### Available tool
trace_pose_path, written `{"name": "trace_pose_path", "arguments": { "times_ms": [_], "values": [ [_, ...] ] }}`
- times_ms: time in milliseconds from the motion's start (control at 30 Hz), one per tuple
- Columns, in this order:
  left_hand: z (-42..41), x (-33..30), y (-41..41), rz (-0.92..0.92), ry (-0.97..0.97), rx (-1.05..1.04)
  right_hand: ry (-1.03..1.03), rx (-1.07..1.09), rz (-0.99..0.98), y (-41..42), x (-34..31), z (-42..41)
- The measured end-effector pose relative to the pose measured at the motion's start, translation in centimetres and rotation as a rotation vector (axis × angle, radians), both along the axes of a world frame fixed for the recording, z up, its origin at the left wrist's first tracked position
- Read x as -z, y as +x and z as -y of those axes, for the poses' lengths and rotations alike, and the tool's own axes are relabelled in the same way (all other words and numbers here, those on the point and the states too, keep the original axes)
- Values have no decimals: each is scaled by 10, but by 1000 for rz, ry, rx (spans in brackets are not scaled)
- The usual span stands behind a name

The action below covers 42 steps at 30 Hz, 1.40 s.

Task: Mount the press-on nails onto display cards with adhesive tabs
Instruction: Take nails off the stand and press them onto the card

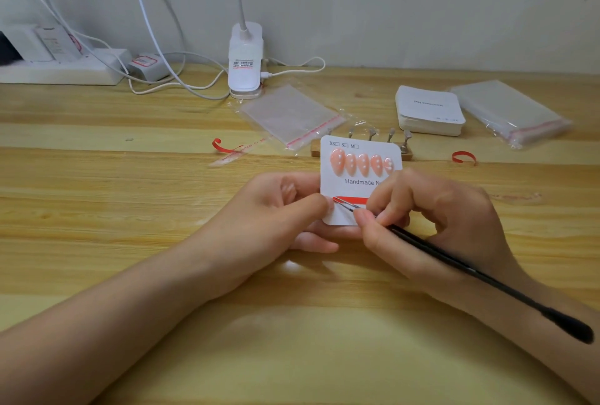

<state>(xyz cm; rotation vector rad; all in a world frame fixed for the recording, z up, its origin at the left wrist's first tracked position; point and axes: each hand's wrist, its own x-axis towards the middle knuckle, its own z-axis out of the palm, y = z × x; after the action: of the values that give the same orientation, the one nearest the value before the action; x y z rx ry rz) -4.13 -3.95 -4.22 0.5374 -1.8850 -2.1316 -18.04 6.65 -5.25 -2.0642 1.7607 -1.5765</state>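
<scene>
The left hand (285, 206) holds a white display card (358, 177) just above the desk (130, 209), thumb pinching the card's lower left edge and fingers curled underneath. Five pink press-on nails (362, 162) sit in a row across the upper part of the card, above the printed words. A red adhesive strip (349, 200) runs across the lower part of the card. The right hand (431, 209) grips black tweezers (470, 269) like a pen; their tips rest on the left end of the red strip, and the long handle lies back over the right forearm.

Just behind the card's top edge stands a wooden nail stand (402, 152) with metal pegs, partly hidden by the card. Toward the desk's back edge, right of centre, lies a stack of blank cards (428, 110), with a pack of clear bags (509, 112) just beside it on the right. A single clear bag (289, 113) lies behind and left of the card, near a white clip lamp (245, 60). A power strip (61, 70) with cables sits at the back left corner. Two curled red strips (464, 157) lie on the desk, one on either side of the card. The near half of the desk holds only the forearms.
</scene>
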Motion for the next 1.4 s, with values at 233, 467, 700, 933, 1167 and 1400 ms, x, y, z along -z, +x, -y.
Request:
{"name": "trace_pose_path", "arguments": {
  "times_ms": [233, 467, 700, 933, 1167, 1400],
  "values": [
    [-2, 0, -2, 5, -21, -13, 275, 70, -320, -6, -2, 12],
    [-2, -2, -1, 13, 40, -54, -99, 175, 4, -5, 7, -2],
    [-3, -2, -2, 20, 22, -62, -58, 101, -26, 2, 5, 1],
    [-4, -3, -2, 20, 2, -75, -43, 88, -63, 0, 6, 3],
    [-4, -3, -1, 11, -2, -46, -88, 51, -125, -3, 8, 5],
    [-5, -2, -2, 7, -26, -50, -137, 69, -297, -2, 6, 5]
  ]
}}
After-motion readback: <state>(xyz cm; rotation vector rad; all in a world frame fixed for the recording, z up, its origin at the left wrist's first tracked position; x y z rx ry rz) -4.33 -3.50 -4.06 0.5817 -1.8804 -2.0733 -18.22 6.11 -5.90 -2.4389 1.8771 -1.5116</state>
